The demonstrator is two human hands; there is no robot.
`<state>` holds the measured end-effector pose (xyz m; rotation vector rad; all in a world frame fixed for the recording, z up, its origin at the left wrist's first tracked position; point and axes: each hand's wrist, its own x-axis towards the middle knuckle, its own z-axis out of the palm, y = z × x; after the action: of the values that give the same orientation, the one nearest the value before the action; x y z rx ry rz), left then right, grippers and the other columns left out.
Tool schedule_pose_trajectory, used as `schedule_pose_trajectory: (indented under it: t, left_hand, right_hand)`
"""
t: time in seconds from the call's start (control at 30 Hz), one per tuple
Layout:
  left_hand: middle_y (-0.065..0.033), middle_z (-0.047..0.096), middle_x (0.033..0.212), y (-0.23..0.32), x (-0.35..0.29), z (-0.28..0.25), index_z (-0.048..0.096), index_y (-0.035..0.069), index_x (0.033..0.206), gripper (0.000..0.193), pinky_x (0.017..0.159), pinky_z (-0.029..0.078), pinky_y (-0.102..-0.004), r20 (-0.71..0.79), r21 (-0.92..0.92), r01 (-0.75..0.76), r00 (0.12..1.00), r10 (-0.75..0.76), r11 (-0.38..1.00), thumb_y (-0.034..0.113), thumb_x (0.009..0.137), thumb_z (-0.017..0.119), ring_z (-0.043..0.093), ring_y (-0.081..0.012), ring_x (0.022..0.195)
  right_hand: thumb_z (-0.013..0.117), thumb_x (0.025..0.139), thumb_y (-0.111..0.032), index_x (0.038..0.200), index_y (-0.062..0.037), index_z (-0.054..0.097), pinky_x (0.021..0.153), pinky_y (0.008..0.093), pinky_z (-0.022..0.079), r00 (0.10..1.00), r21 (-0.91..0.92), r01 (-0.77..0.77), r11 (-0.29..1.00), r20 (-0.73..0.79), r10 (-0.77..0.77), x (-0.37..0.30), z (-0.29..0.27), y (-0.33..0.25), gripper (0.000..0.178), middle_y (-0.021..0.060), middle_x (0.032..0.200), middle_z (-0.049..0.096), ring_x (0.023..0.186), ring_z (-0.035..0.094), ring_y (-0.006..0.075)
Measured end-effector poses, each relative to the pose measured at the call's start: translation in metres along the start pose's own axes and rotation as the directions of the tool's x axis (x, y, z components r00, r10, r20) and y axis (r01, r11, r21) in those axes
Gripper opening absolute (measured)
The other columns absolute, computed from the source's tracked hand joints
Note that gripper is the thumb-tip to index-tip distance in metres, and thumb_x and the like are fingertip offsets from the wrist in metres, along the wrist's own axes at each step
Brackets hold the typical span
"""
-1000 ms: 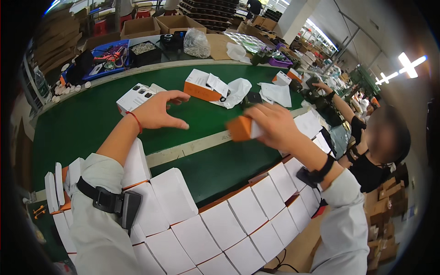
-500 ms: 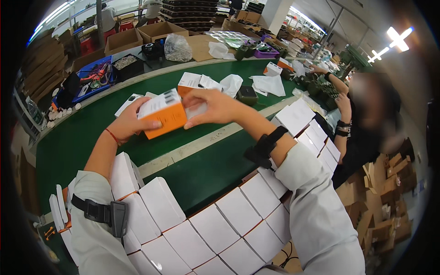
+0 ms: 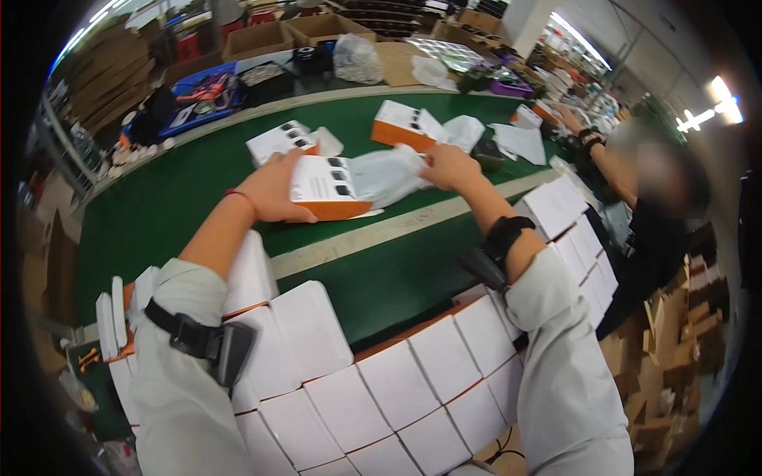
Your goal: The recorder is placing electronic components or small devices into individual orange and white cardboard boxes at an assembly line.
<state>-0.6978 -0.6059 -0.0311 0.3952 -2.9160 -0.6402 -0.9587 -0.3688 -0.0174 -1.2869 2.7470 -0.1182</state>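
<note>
My left hand point(image 3: 274, 189) grips an orange-and-white cardboard box point(image 3: 319, 181) by its left end, low over the green work surface point(image 3: 206, 190). From the box's right end a whitish translucent plastic bag point(image 3: 384, 176) stretches out. Closed fingers of my right hand point(image 3: 451, 168) pinch the bag's far end. Whether anything is inside the bag I cannot tell. Just behind my left hand lies another orange-and-white box point(image 3: 278, 141) with a raised flap. A third such box point(image 3: 403, 123) stands farther back, beside crumpled white plastic point(image 3: 464, 131).
Stacked white-topped boxes point(image 3: 340, 408) fill the near side under my forearms. A blue tray point(image 3: 194, 99) of cables and tools stands at the far left. Open cartons point(image 3: 329, 30) line the back. On the right, a co-worker's arm point(image 3: 611, 170) reaches over the surface.
The box has been lowered and turned, so its printed white face shows upward. My right hand has moved right, drawing the plastic bag out of the box's end. The view has shifted.
</note>
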Motion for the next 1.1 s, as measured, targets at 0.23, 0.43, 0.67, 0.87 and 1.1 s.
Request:
schedule_pose_trajectory:
  t: [0.23,0.43,0.67,0.87,1.1]
  left_hand:
    - [-0.0269,0.048,0.138,0.014,-0.006,-0.009,0.032,0.001,0.152,0.122,0.110,0.043,-0.0419,0.049,0.015,0.155,0.987,-0.155,0.988,0.045,0.057,0.094,0.052,-0.0420,0.130]
    - [-0.0264,0.048,0.140,-0.011,-0.006,-0.002,0.031,0.004,0.153,0.124,0.108,0.047,-0.0411,0.036,0.006,0.063,0.997,-0.063,0.998,0.045,0.056,0.095,0.056,-0.0415,0.127]
    - [-0.0239,0.047,0.138,-0.005,-0.004,-0.009,0.032,0.005,0.152,0.120,0.110,0.043,-0.0413,0.006,-0.022,0.083,0.997,-0.083,0.996,0.038,0.056,0.097,0.051,-0.0414,0.129]
    - [-0.0236,0.046,0.139,-0.005,-0.006,-0.007,0.031,0.004,0.152,0.121,0.112,0.041,-0.0423,0.054,0.006,0.097,0.994,-0.097,0.995,0.036,0.056,0.097,0.049,-0.0408,0.131]
    - [-0.0228,0.045,0.142,0.003,0.002,-0.004,0.032,0.005,0.153,0.124,0.111,0.043,-0.0399,0.022,-0.100,0.001,1.000,0.001,0.995,0.036,0.054,0.098,0.052,-0.0394,0.130]
  right_hand:
    - [0.075,0.084,-0.041,0.134,0.0014,0.053,0.097,0.0502,0.053,0.980,0.066,0.142,0.988,-0.151,-0.131,-0.007,0.007,-0.065,0.069,0.0248,0.139,0.050,0.122,0.060,0.0399]
    - [0.070,0.087,-0.040,0.115,-0.0082,0.063,0.088,0.0473,0.055,0.976,-0.122,0.198,0.973,-0.068,-0.207,0.003,0.017,-0.087,0.043,0.0185,0.122,0.065,0.111,0.067,0.0368]
    - [0.066,0.086,-0.026,0.096,-0.0112,0.071,0.082,0.0516,0.051,0.906,-0.401,0.060,0.914,-0.364,-0.218,0.014,0.019,-0.031,0.018,0.0104,0.098,0.071,0.101,0.069,0.0349]
    - [0.060,0.095,-0.031,0.111,-0.0085,0.063,0.082,0.0510,0.055,0.983,-0.164,0.048,0.985,-0.168,-0.075,0.006,0.027,-0.063,0.028,0.0131,0.106,0.068,0.105,0.067,0.0341]
    - [0.073,0.086,-0.046,0.137,-0.0091,0.057,0.104,0.0456,0.048,0.959,0.332,0.278,0.902,-0.157,-0.237,0.015,0.037,-0.064,0.065,0.0212,0.136,0.059,0.125,0.059,0.0365]
